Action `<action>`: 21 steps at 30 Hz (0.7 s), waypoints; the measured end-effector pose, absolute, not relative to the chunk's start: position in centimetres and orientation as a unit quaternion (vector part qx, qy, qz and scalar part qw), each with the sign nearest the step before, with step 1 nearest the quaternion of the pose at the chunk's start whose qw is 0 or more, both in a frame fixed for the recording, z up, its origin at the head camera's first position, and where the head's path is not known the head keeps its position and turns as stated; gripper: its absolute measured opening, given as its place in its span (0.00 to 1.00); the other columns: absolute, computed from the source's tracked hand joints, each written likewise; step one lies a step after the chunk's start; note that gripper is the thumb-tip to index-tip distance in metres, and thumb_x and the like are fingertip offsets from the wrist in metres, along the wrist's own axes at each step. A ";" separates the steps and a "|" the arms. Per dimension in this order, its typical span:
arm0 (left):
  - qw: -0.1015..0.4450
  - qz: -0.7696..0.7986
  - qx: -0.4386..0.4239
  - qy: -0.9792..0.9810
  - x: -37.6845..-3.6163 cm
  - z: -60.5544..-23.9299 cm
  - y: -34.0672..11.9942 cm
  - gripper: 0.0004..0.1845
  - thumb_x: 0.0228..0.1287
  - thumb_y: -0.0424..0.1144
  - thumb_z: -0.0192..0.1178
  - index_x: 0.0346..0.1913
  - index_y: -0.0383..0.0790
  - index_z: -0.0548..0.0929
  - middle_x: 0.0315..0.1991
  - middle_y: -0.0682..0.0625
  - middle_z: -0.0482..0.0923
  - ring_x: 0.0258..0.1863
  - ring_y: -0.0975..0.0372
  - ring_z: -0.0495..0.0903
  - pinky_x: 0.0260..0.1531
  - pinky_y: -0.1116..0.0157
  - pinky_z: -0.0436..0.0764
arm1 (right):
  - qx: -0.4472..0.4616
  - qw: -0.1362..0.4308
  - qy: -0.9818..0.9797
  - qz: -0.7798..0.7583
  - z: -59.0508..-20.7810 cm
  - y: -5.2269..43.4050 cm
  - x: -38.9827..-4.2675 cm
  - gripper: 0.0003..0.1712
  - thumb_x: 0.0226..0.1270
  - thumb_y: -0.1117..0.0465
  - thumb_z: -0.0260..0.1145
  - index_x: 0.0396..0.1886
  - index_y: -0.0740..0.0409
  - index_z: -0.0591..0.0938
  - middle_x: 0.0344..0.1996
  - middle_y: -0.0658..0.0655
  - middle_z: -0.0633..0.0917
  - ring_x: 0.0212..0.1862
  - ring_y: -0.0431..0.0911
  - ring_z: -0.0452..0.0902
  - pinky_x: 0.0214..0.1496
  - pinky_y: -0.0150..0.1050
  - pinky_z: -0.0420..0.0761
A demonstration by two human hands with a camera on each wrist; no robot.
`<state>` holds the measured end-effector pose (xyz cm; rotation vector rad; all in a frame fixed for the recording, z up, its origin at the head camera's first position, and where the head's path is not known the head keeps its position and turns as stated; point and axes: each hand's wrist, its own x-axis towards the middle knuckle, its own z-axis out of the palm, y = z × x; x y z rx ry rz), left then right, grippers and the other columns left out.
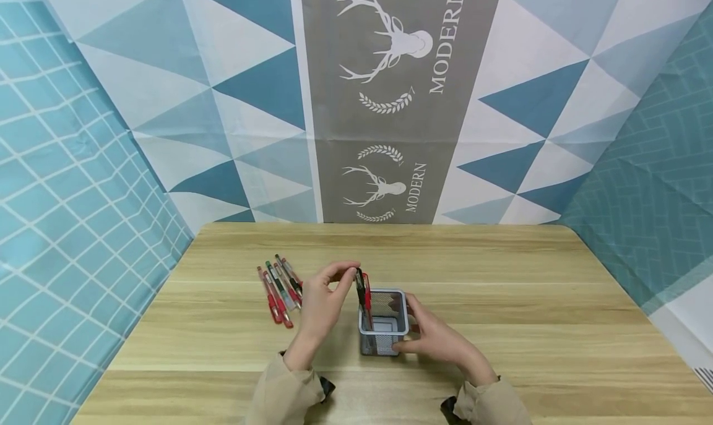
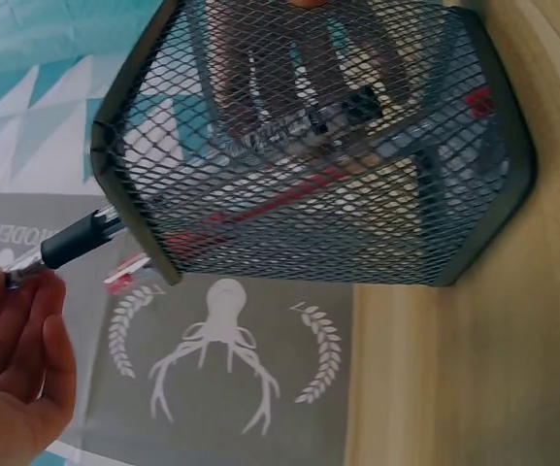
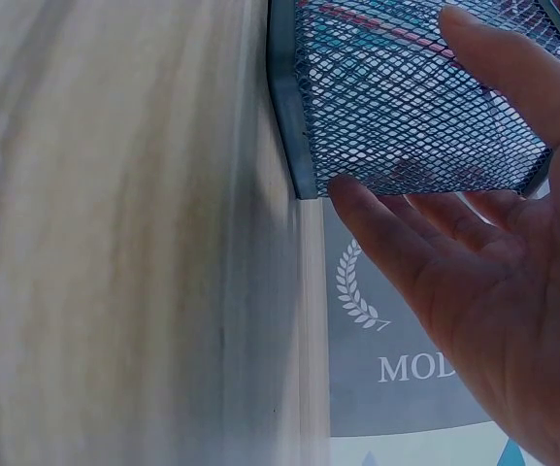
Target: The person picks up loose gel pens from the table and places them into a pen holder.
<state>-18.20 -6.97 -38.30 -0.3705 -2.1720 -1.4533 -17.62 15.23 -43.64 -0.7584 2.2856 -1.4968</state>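
A grey mesh pen holder [image 1: 383,343] stands on the table in front of me. At its right side my right hand [image 1: 437,337] grips it, thumb on the near face and fingers around the side, as the right wrist view also shows. My left hand [image 1: 322,304] pinches the upper end of a black-gripped pen [image 2: 74,240] between thumb and fingertips. The pen's lower part is inside the holder, seen through the mesh. Beside it a red pen [image 1: 367,292] leans in the same left part of the holder, its end above the rim.
Left of my left hand lies a loose group of several pens [image 1: 273,295], red, black and green, partly hidden by that hand. The wooden table [image 1: 501,276] reaches back to a patterned cloth wall [image 1: 373,134].
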 end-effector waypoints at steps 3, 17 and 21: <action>0.213 -0.545 -0.118 -0.803 -18.5 -38.6 -6.9 0.07 0.61 0.41 0.58 0.39 0.46 0.84 0.36 0.53 0.84 0.33 0.65 0.81 0.34 0.68 0.79 | -0.264 0.152 0.796 -0.523 -43.6 15.3 -17.6 0.52 0.48 0.61 0.72 0.68 0.52 0.52 0.56 0.64 0.70 0.56 0.58 0.70 0.54 0.43 0.75; 0.182 -0.543 -0.124 -0.810 -18.8 -39.5 -6.4 0.05 0.58 0.37 0.61 0.36 0.45 0.83 0.34 0.56 0.83 0.30 0.67 0.78 0.33 0.68 0.79 | -0.261 0.147 0.805 -0.513 -43.9 15.4 -17.8 0.53 0.47 0.57 0.72 0.69 0.47 0.51 0.55 0.61 0.72 0.56 0.55 0.72 0.56 0.42 0.73; 0.232 -0.488 -0.164 -0.825 -18.8 -39.7 -6.0 0.04 0.56 0.36 0.62 0.35 0.46 0.84 0.35 0.55 0.80 0.32 0.66 0.77 0.33 0.67 0.78 | -0.265 0.147 0.803 -0.513 -43.9 15.4 -17.8 0.52 0.47 0.57 0.72 0.69 0.47 0.51 0.54 0.61 0.73 0.54 0.54 0.73 0.54 0.41 0.74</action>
